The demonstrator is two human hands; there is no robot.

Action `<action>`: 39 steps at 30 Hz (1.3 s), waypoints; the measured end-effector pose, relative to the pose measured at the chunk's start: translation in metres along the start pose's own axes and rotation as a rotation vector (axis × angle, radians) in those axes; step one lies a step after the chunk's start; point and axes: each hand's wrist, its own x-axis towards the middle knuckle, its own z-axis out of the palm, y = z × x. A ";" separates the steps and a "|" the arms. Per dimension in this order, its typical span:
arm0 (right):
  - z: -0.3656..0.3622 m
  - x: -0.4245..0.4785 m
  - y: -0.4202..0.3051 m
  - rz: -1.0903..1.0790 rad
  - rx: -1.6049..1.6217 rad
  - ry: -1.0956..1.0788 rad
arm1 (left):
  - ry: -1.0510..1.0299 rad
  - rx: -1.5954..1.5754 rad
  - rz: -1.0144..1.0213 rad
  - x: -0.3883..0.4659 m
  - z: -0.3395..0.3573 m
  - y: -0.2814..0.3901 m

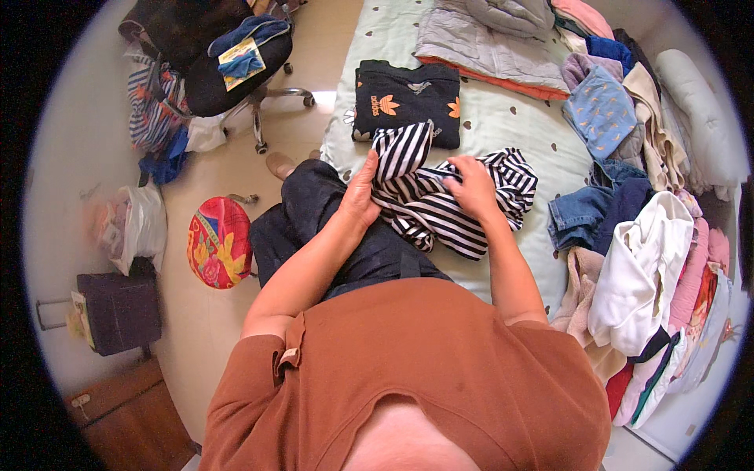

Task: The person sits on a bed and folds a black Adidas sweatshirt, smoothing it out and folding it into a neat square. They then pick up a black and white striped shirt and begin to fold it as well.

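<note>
A crumpled black-and-white striped garment lies on the bed in front of me, partly over my lap. My left hand holds its left edge, the thumb pointing up along a raised striped fold. My right hand rests on the right part of the cloth with its fingers bent; whether they grip it I cannot tell. Just beyond, a folded black Adidas garment with orange and grey prints lies flat, its near edge partly covered by the striped fold.
A grey quilted garment lies at the far side of the pale green bedsheet. Piled clothes, with jeans and a white garment, line the right. A red floral stool and a black swivel chair stand left.
</note>
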 end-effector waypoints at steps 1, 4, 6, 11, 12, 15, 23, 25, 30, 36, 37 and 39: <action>0.006 0.001 -0.001 -0.032 -0.127 -0.053 | 0.013 0.020 0.006 -0.004 0.002 0.001; 0.008 -0.006 -0.014 -0.019 -0.333 -0.082 | -0.138 0.179 0.026 -0.008 -0.003 0.006; 0.008 -0.006 -0.013 0.040 -0.315 -0.157 | -0.128 0.200 0.022 -0.009 -0.006 0.006; -0.007 -0.008 -0.012 0.156 -0.189 -0.273 | -0.093 0.173 0.036 -0.007 -0.012 0.006; -0.008 -0.011 -0.008 0.122 -0.170 -0.189 | -0.090 0.172 0.040 -0.007 -0.012 0.007; -0.009 -0.015 0.010 -0.013 0.020 0.056 | -0.077 0.169 0.050 -0.004 -0.014 0.007; -0.063 0.001 -0.007 0.254 0.656 0.171 | -0.085 0.160 0.071 -0.018 0.005 0.032; -0.071 0.008 -0.010 0.219 0.704 0.253 | -0.144 0.146 0.088 -0.018 0.006 0.042; -0.062 0.024 0.001 0.172 0.578 0.287 | -0.107 0.105 0.122 0.004 -0.027 0.044; -0.040 0.008 0.022 0.319 0.162 0.024 | -0.001 0.009 0.160 0.003 -0.033 0.045; -0.045 0.003 0.023 0.363 0.025 -0.123 | 0.002 0.084 0.142 0.003 -0.031 0.044; -0.056 -0.002 0.023 0.243 -0.334 -0.464 | 0.000 0.237 0.105 0.003 -0.023 0.041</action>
